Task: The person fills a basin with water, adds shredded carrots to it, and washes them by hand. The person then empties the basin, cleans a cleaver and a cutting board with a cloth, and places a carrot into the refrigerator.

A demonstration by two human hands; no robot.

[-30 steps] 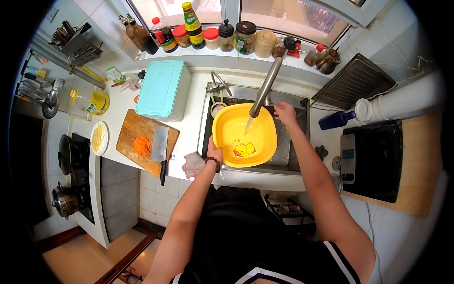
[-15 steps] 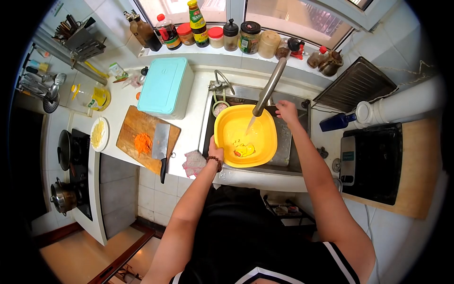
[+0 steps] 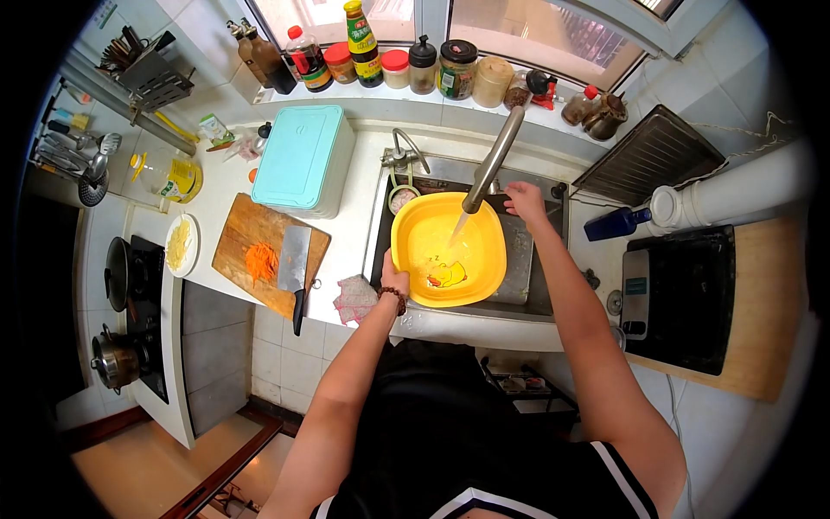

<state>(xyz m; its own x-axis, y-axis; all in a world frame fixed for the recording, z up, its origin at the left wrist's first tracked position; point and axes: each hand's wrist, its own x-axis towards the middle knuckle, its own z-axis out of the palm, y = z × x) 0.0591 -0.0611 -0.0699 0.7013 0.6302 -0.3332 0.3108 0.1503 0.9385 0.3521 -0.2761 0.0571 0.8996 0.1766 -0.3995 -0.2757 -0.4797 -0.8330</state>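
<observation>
A yellow basin with a duck picture on its bottom sits in the metal sink. Its left rim is gripped by my left hand, thumb side up. Water runs from the tilted metal tap into the basin, and shallow water shows inside. My right hand is beside the tap's base, its fingers curled at the tap handle, whose exact contact is partly hidden. A small green-rimmed strainer rests behind the basin's left corner. The grey cloth lies just left of my left hand.
On the left counter, a cutting board carries shredded orange vegetable and a cleaver. Behind it stands a turquoise-lidded box. A white plate holds yellow shreds. Bottles and jars line the windowsill.
Both hands and the basin stay practically where they were. Water keeps flowing from the tap, with slight ripples shifting in the basin.
</observation>
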